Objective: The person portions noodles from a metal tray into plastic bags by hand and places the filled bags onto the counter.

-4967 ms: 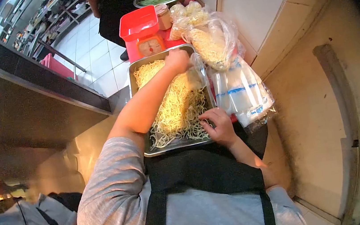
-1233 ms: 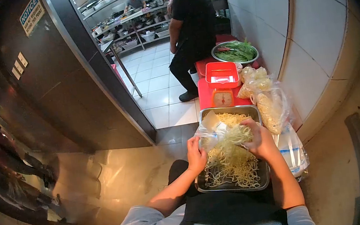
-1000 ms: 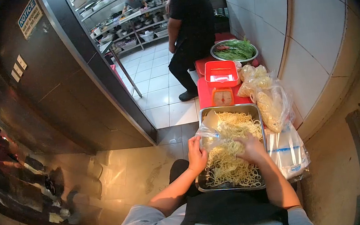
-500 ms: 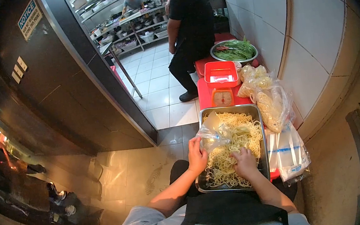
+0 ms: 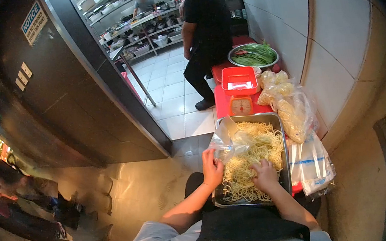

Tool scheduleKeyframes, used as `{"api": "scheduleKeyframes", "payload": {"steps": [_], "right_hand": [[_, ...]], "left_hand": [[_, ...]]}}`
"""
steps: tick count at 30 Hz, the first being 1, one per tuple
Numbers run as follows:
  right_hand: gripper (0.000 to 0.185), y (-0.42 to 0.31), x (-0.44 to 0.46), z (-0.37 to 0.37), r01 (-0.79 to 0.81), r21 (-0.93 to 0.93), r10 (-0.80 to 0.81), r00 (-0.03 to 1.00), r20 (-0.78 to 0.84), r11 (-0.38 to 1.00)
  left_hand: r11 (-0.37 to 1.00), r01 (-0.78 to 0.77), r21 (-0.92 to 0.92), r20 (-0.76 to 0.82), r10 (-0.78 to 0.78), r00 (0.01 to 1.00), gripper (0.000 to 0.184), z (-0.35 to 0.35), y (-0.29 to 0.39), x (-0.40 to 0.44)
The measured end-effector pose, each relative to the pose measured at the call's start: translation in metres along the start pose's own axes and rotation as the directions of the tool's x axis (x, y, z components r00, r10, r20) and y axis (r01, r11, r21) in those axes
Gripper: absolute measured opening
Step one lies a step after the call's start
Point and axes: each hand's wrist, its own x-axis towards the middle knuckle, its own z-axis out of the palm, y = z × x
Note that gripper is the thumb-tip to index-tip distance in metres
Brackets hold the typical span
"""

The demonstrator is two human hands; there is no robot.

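A metal tray [image 5: 287,176] full of yellow noodles [image 5: 265,143] lies in front of me, close against my apron. At its left side, my left hand [image 5: 212,170] pinches the edge of a clear plastic bag [image 5: 228,144], which leans over the noodles. My right hand [image 5: 264,177] is down in the near right part of the noodles, fingers curled into them; the fingertips are partly hidden among the strands.
Beyond the tray stand an orange dial scale [image 5: 241,106], a red plastic basket [image 5: 239,80] and a bowl of greens [image 5: 255,56]. Filled bags [image 5: 291,115] and a stack of flat plastic bags [image 5: 313,163] lie on the right. A person in black [image 5: 208,27] sits ahead.
My view has shifted slightly. The hands stay almost in place, with the bag a little changed in shape. At the far left, dark and red figures now show where shoes were seen.
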Motion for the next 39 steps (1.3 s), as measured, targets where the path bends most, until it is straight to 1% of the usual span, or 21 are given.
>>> {"api": "scheduleKeyframes", "payload": {"steps": [3, 4, 7, 10, 13, 16, 19, 22, 24, 27, 28, 30, 31, 32, 35, 36, 39], "right_hand": [[0.042, 0.001, 0.001, -0.002, -0.006, 0.046, 0.005, 0.999, 0.036, 0.999], [0.042, 0.001, 0.001, -0.001, -0.001, 0.039, 0.0, 1.0, 0.023, 0.999], [0.041, 0.001, 0.0, 0.0, -0.006, 0.022, 0.006, 1.0, 0.007, 1.0], [0.041, -0.001, -0.001, -0.002, -0.03, 0.024, 0.029, 0.999, 0.021, 0.999], [0.041, -0.001, -0.001, -0.002, -0.032, 0.034, 0.031, 0.999, 0.014, 0.999], [0.04, 0.0, -0.001, -0.002, -0.031, 0.041, 0.03, 0.999, 0.017, 0.999], [0.04, 0.001, -0.001, -0.002, -0.031, 0.046, 0.03, 0.999, 0.019, 0.998], [0.04, 0.002, -0.001, -0.001, -0.032, 0.04, 0.031, 0.999, 0.017, 0.999], [0.041, 0.003, -0.001, 0.001, -0.029, 0.038, 0.029, 0.999, 0.023, 0.999], [0.042, 0.001, 0.0, -0.003, -0.067, 0.063, 0.062, 0.996, 0.07, 0.996], [0.043, 0.003, 0.0, -0.003, -0.053, 0.044, 0.05, 0.997, 0.063, 0.998], [0.044, 0.006, 0.0, 0.002, -0.016, 0.007, 0.015, 0.999, 0.042, 1.0], [0.044, 0.007, 0.001, 0.004, -0.03, 0.01, 0.03, 0.999, 0.042, 0.999], [0.044, 0.006, 0.001, 0.005, -0.04, 0.013, 0.04, 0.998, 0.046, 0.999], [0.048, 0.002, 0.001, 0.001, -0.045, 0.013, 0.044, 0.996, 0.075, 0.999], [0.048, 0.002, 0.001, -0.001, -0.044, 0.01, 0.043, 0.995, 0.086, 0.999], [0.047, 0.004, 0.001, 0.002, -0.033, 0.009, 0.032, 0.996, 0.079, 0.999]], "left_hand": [[0.994, 0.039, -0.104, -0.029, -0.042, 0.999, 0.049, 0.003, -0.007, -0.005], [0.998, -0.013, -0.059, -0.054, 0.009, 0.999, 0.049, 0.003, -0.007, -0.004], [0.986, 0.125, -0.11, 0.027, -0.123, 0.992, 0.05, 0.002, -0.008, -0.005], [0.988, 0.093, -0.126, -0.011, -0.095, 0.995, 0.05, 0.005, -0.011, -0.005], [0.964, 0.147, -0.22, 0.014, -0.148, 0.989, 0.049, 0.011, -0.023, -0.009], [0.971, 0.122, -0.208, -0.004, -0.126, 0.992, 0.05, 0.012, -0.023, -0.01], [0.955, 0.138, -0.262, -0.019, -0.148, 0.989, 0.051, 0.012, -0.017, -0.009], [0.963, 0.115, -0.244, -0.002, -0.119, 0.993, 0.053, 0.012, -0.022, -0.009], [0.973, 0.083, -0.215, -0.023, -0.09, 0.996, 0.054, 0.013, -0.021, -0.009], [0.985, 0.048, -0.164, -0.045, -0.056, 0.997, 0.055, 0.012, -0.022, -0.01], [0.988, 0.032, -0.148, -0.055, -0.041, 0.998, 0.055, 0.012, -0.02, -0.006], [0.986, 0.049, -0.162, -0.046, -0.057, 0.997, 0.056, 0.011, -0.011, -0.004], [0.985, 0.057, -0.164, -0.046, -0.065, 0.997, 0.056, 0.007, -0.008, -0.005], [0.962, 0.14, -0.235, -0.005, -0.145, 0.989, 0.055, 0.01, -0.015, -0.007], [0.987, 0.079, -0.143, -0.025, -0.083, 0.996, 0.053, 0.011, -0.022, -0.01], [0.984, 0.074, -0.161, -0.03, -0.08, 0.996, 0.051, 0.011, -0.022, -0.01], [0.965, 0.172, -0.197, 0.026, -0.17, 0.985, 0.052, 0.008, -0.013, -0.009]]}}
